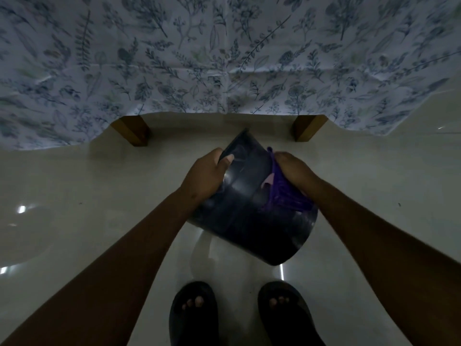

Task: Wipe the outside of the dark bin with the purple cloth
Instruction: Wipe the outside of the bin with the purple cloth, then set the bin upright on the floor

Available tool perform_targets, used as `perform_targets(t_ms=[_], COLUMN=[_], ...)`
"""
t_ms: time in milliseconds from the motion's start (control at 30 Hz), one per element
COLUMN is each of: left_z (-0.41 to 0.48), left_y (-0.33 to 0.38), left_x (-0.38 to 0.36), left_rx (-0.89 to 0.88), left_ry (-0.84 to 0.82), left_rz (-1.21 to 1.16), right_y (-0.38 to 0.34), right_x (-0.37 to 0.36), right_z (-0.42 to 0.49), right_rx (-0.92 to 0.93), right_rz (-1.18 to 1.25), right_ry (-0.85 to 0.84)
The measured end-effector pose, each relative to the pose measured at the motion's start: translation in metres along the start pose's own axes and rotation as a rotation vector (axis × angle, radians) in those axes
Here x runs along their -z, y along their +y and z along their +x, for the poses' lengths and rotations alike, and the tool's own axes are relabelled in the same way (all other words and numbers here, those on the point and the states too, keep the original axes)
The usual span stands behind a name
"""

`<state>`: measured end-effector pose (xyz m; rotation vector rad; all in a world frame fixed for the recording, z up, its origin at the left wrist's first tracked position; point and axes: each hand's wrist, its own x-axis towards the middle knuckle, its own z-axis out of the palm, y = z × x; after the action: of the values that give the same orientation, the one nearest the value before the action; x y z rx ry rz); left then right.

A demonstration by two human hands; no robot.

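The dark bin (pixel 249 221) is held in the air above the floor, tilted, its base towards me and its mouth pointing away. My left hand (pixel 207 173) grips the bin's far left rim, thumb on the outside wall. My right hand (pixel 294 171) presses the purple cloth (pixel 282 193) against the bin's right outer wall. The cloth hangs in folds down the side, and part of it is hidden under my hand.
A table draped in a white floral cloth (pixel 224 58) stands ahead, with two wooden legs (pixel 133 129) (pixel 305 127) showing below the hem. The floor is glossy pale tile (pixel 74 196). My feet in dark sandals (pixel 194 313) stand under the bin.
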<state>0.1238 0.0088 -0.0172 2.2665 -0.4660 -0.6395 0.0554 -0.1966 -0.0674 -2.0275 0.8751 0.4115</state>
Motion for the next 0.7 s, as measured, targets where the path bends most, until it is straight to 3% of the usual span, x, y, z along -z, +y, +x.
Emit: perform_targets(t_ms=[67, 233, 333, 433, 533, 700], left_z=[-0.01, -0.01, -0.002, 0.001, -0.003, -0.038], left_y=[-0.009, -0.017, -0.009, -0.007, -0.003, 0.005], left_x=[0.0, -0.003, -0.002, -0.002, 0.0, 0.001], left_rx=[0.001, -0.001, 0.016, 0.0, -0.024, -0.133], left_ry=[0.04, 0.069, 0.04, 0.02, 0.031, 0.014], left_rz=[-0.011, -0.008, -0.001, 0.011, 0.011, -0.016], right_y=[0.005, 0.011, 0.017, 0.017, 0.011, -0.004], right_x=[0.003, -0.047, -0.08, -0.073, -0.044, 0.007], right_z=[0.001, -0.081, -0.118, -0.107, -0.065, -0.02], right_rx=[-0.077, 0.323, 0.471, 0.509, 0.405, 0.072], right_rz=[0.041, -0.299, -0.538, -0.553, -0.406, 0.062], right_ry=[-0.089, 0.27, 0.311, 0.317, 0.282, 0.046])
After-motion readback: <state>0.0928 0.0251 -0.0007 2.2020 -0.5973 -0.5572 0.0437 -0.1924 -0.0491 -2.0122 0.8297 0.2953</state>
